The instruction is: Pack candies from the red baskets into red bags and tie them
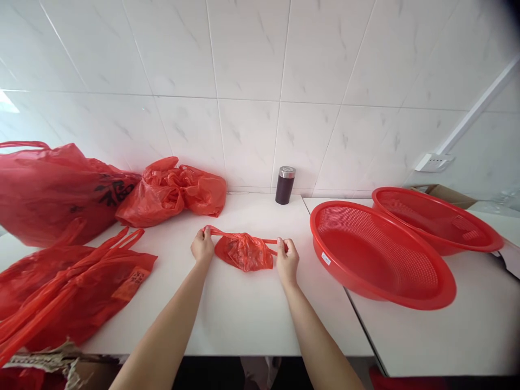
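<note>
A small red plastic bag (246, 253) lies bunched up on the white table in front of me, its handles pulled out to both sides. My left hand (202, 246) is closed on the handle at the left, thumb up. On the other side my right hand (287, 257) pinches the right handle between thumb and fingers. Between the hands the handles are stretched nearly straight. What the bag contains, if anything, cannot be made out.
Two red plastic baskets (361, 249) stand at the right. A dark tumbler (285, 185) is near the tiled wall. Larger red bags (174, 189) fill the left, with flat red bags (93, 292) nearer me. A socket strip (434, 162) is on the wall.
</note>
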Motion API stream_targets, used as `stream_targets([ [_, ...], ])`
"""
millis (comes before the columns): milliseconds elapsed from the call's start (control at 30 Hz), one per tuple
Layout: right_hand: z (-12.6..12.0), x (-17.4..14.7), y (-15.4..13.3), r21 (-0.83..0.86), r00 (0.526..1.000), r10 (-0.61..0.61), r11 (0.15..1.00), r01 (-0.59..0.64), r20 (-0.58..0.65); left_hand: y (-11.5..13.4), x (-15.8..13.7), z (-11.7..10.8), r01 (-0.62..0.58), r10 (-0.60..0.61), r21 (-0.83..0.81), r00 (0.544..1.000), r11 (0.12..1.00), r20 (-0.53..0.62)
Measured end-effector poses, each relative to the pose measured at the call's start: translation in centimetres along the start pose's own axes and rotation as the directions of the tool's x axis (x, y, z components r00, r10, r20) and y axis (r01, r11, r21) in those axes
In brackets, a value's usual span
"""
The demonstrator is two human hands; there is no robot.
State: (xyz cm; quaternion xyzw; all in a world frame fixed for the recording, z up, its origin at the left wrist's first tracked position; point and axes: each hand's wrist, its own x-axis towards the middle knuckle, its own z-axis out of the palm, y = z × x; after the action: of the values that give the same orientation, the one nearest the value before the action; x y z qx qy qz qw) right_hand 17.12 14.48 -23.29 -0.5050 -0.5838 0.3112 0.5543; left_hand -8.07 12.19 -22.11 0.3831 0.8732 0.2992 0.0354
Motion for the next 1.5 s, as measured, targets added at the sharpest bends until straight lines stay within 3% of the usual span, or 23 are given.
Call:
stream_targets([
  [133, -0.5, 0.4, 0.5, 0.037, 0.999, 0.017, 0.999, -0.018, 0.035, 2.0, 0.7, -2.0, -0.109, 0.109, -0.084, 0.994, 0.99, -0.007],
  [233, -0.5, 0.6, 0.7, 0.06, 0.998, 0.021, 0.998, -0.024, 0.052, 4.8, 0.5, -3.4, -0.316, 0.318, -0.111, 0.948, 0.942, -0.005],
  [333, -0.5, 0.5, 0.7, 0.085, 0.999, 0.018, 0.996, -0.022, 0.041, 6.9, -0.9, -3.4, -0.549, 0.568, -0.148, 0.806, 0.823, 0.17],
  [400, -0.7, 0.5, 0.5, 0.11, 1.0, 0.016, 0.994, -0.017, 0.006, 7.3, -2.2, -2.8, -0.634, 0.651, -0.169, 0.692, 0.755, 0.313],
  [433, -0.9, 0.6, 0.4, 0.125, 1.0, 0.017, 0.992, -0.014, -0.022, 7.2, -2.8, -2.4, -0.654, 0.664, -0.169, 0.654, 0.737, 0.363],
  [500, -1.4, 0.7, 0.1, 0.163, 0.996, 0.015, 0.987, -0.001, -0.086, 6.9, -3.7, -2.2, -0.666, 0.659, -0.149, 0.63, 0.731, 0.412],
  [600, -1.7, 0.9, -0.1, 0.258, 0.991, 0.022, 0.966, 0.012, -0.129, 6.5, -4.1, -3.6, -0.629, 0.62, -0.113, 0.689, 0.769, 0.375],
  [733, -1.4, 1.1, 0.3, 0.309, 0.996, 0.086, 0.948, -0.07, -0.038, 5.8, -3.0, -8.9, -0.534, 0.548, -0.124, 0.807, 0.836, 0.221],
  [967, -0.9, 1.1, 1.7, 0.159, 0.989, 0.15, 0.976, -0.15, 0.013, 0.7, 0.2, -20.2, -0.431, 0.434, -0.117, 0.901, 0.895, 0.004],
  [1133, -0.9, 1.4, 2.7, 0.164, 0.99, 0.14, 0.977, -0.136, -0.015, -4.0, 0.2, -25.9, -0.333, 0.329, -0.064, 0.942, 0.941, -0.061],
  [1300, -0.9, 1.5, 3.3, 0.182, 0.99, 0.141, 0.974, -0.135, -0.021, -7.7, -1.3, -28.6, -0.209, 0.204, -0.085, 0.977, 0.974, -0.059],
  [1500, -1.1, 1.6, 3.8, 0.207, 0.987, 0.157, 0.967, -0.147, -0.033, -10.8, -3.2, -29.0, -0.118, 0.123, -0.137, 0.992, 0.984, 0.029],
])
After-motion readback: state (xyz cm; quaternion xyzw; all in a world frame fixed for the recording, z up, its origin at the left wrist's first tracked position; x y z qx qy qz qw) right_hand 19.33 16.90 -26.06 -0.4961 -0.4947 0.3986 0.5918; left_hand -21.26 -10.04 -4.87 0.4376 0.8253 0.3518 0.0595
